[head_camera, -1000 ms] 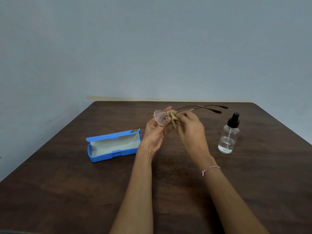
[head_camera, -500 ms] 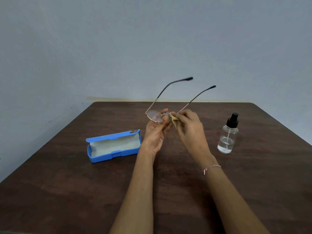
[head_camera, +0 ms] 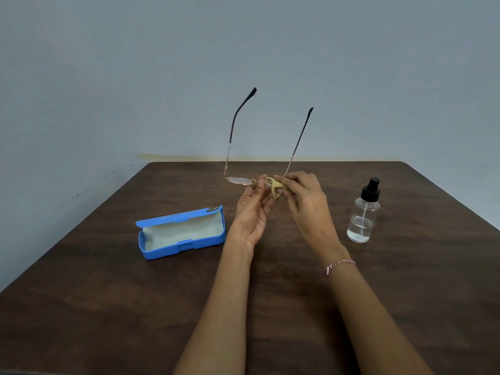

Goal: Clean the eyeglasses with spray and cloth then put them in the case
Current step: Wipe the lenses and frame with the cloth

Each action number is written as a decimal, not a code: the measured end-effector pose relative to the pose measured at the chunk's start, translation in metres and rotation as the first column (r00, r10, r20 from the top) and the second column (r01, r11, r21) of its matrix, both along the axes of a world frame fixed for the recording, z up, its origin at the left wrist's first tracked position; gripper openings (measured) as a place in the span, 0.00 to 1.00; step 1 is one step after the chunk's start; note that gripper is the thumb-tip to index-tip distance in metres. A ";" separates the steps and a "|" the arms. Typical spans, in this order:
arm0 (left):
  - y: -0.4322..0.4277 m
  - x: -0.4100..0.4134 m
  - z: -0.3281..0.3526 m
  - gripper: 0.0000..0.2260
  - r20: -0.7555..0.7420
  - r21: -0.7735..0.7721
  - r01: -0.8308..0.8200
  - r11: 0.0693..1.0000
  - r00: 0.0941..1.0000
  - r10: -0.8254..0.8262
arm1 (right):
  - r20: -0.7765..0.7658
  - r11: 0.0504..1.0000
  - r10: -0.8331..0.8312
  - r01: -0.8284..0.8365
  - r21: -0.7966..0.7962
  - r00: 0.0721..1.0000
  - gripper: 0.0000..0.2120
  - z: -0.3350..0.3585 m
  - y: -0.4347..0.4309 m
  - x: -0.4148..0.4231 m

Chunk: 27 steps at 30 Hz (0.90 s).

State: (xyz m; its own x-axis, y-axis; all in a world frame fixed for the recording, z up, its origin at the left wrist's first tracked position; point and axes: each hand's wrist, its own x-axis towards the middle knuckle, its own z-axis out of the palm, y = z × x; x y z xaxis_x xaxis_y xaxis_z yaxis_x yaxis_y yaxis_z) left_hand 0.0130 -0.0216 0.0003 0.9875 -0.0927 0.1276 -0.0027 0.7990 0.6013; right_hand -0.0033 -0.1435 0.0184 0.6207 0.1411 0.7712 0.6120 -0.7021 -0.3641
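Observation:
Thin gold-framed eyeglasses [head_camera: 239, 180] are held above the table with the lenses lying flat and both dark-tipped temples pointing up. My left hand [head_camera: 251, 212] pinches the frame at the bridge from below. My right hand [head_camera: 305, 201] pinches a small beige cloth [head_camera: 275, 188] around the right lens, which the cloth and fingers hide. The blue case [head_camera: 180, 231] lies open on the table to the left, its pale lining showing. A clear spray bottle [head_camera: 364, 212] with a black nozzle stands to the right of my hands.
The dark wooden table [head_camera: 108, 307] runs back to a plain grey-blue wall. A braided bracelet [head_camera: 339, 265] circles my right wrist.
The glasses have tipped: the temples swung from lying level toward the right to standing nearly straight up, and the lenses turned flat. Both hands kept their hold and stayed in place.

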 end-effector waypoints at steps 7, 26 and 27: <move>-0.006 -0.001 0.003 0.05 -0.055 0.028 0.029 0.999 0.998 -0.027 | 0.053 1.000 0.015 -0.014 -0.028 0.998 0.11 -0.001 0.001 0.001; -0.009 0.002 0.001 0.07 -0.101 0.091 0.029 0.995 0.995 -0.020 | 0.018 0.999 -0.002 0.002 -0.037 1.000 0.09 0.001 -0.002 0.001; -0.008 0.002 0.001 0.09 -0.090 0.077 0.034 0.996 0.996 -0.027 | 0.014 0.999 0.008 -0.007 -0.032 1.000 0.09 0.000 -0.005 0.002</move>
